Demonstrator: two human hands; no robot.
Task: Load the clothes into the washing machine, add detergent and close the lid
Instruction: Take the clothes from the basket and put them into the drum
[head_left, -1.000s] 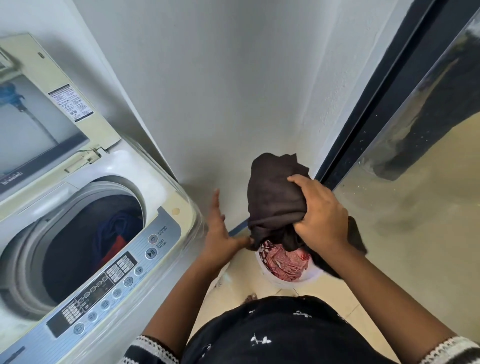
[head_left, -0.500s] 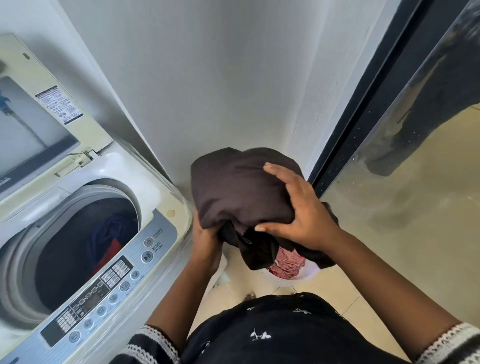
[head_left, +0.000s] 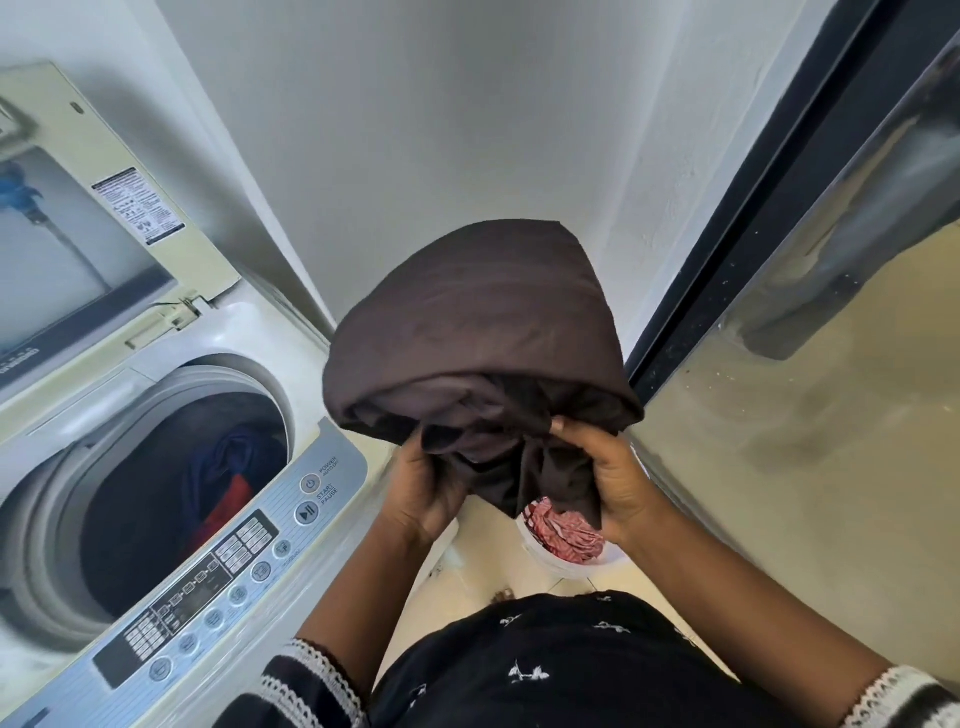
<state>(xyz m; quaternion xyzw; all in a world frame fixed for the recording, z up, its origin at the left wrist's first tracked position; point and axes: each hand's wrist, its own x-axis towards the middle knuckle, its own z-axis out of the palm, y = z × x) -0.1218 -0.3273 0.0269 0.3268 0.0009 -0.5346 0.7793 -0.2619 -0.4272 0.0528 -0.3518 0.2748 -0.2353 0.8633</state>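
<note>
A bundled dark brown garment (head_left: 478, 332) is held up in the air between the washing machine and the glass door. My left hand (head_left: 423, 493) grips its lower left folds from underneath. My right hand (head_left: 610, 478) grips its lower right folds. The top-loading washing machine (head_left: 322, 467) stands at the left with its lid (head_left: 104, 223) raised. Blue and red clothes (head_left: 228, 478) lie inside the drum. Below my hands a white bucket (head_left: 550, 558) on the floor holds a red patterned cloth (head_left: 563, 532).
A white wall fills the middle behind the garment. A dark-framed glass door (head_left: 779, 364) runs along the right. The machine's control panel (head_left: 223, 566) faces me at the lower left. Tiled floor shows beside the bucket.
The brown garment has risen out of the bucket and come closer to me. My right hand moved from its top to its lower edge, and my left hand took hold underneath.
</note>
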